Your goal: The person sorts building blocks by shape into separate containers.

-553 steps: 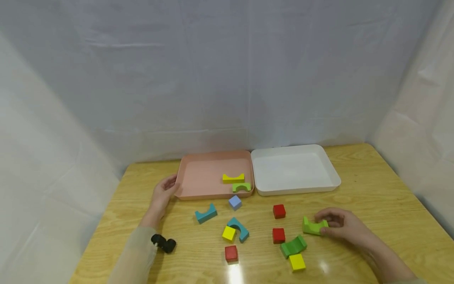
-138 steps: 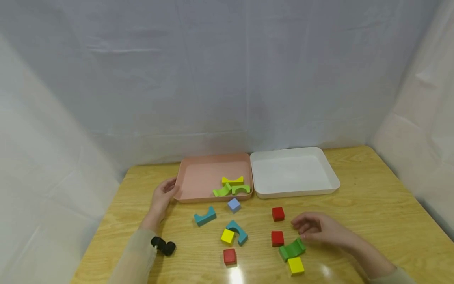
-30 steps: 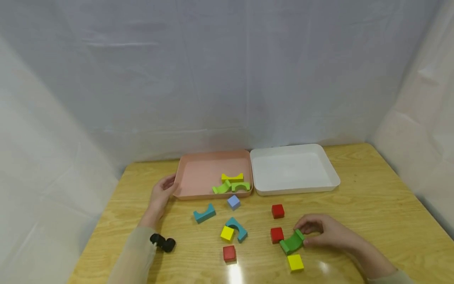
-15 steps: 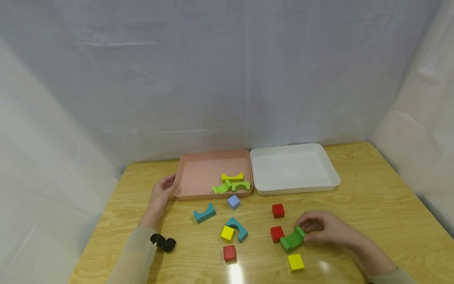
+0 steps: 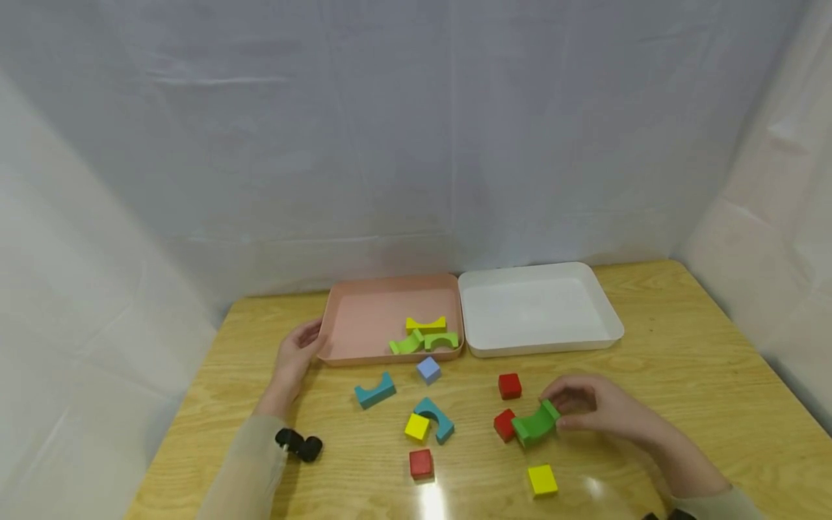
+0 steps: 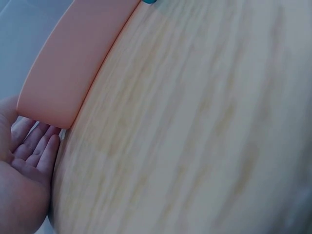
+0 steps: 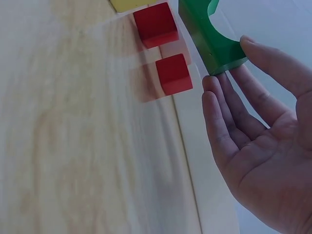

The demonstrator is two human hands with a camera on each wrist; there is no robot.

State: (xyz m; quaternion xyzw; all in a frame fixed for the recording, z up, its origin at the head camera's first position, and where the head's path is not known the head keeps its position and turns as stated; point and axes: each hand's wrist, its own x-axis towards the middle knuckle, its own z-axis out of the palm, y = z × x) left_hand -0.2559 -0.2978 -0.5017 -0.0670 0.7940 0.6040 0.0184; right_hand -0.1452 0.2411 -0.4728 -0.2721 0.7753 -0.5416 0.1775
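Observation:
My right hand (image 5: 601,408) pinches one end of a green bridge-shaped block (image 5: 536,425) between thumb and fingers. In the right wrist view this green block (image 7: 207,36) is gripped by its near end, with its hollow facing the thumb. A red cube (image 5: 504,425) lies right at the block's left end, turned at an angle, and another red cube (image 5: 510,386) is farther back. At the left edge of the pink tray (image 5: 364,318), my left hand (image 5: 295,357) holds the rim, thumb on top and fingers along the outside, as the left wrist view shows.
Inside the pink tray are a yellow bridge block (image 5: 425,326) and two light green ones. A white tray (image 5: 539,310) stands beside it. Scattered in front are blue bridge blocks (image 5: 375,391), a lilac cube (image 5: 428,370), yellow cubes (image 5: 542,480) and a red cube (image 5: 420,464).
My right hand has taken hold of the green bridge block and moved it away from the yellow cube, towards the back. The red cube beside it has turned. My left hand stays at the tray.

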